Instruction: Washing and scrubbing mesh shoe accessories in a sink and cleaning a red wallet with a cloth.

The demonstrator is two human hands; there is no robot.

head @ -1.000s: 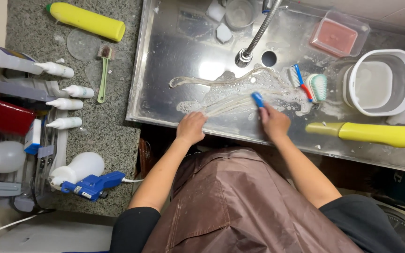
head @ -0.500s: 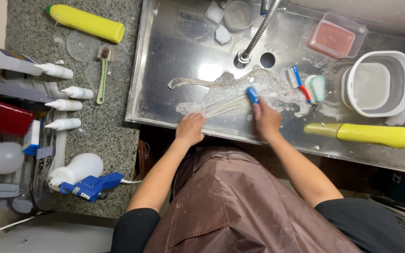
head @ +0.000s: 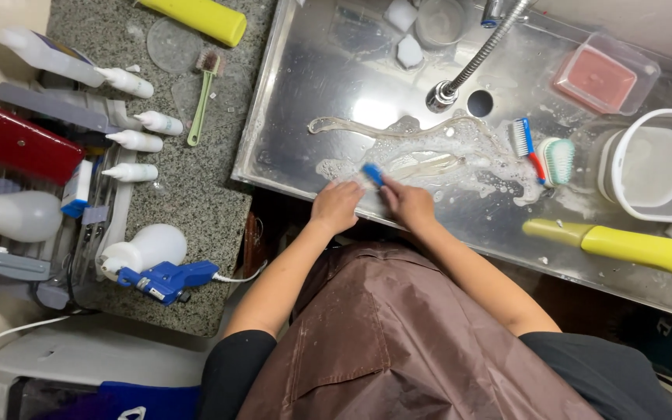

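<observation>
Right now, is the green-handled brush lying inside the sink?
No, the green-handled brush lies on the granite counter, left of the sink, beside the yellow bottle.

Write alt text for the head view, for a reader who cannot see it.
Seen from above, a person in a brown apron scrubs a clear, soapy strip in a steel sink: the right hand works a small blue brush, the left hand steadies it. White squeeze bottles line the granite counter alongside.
</observation>
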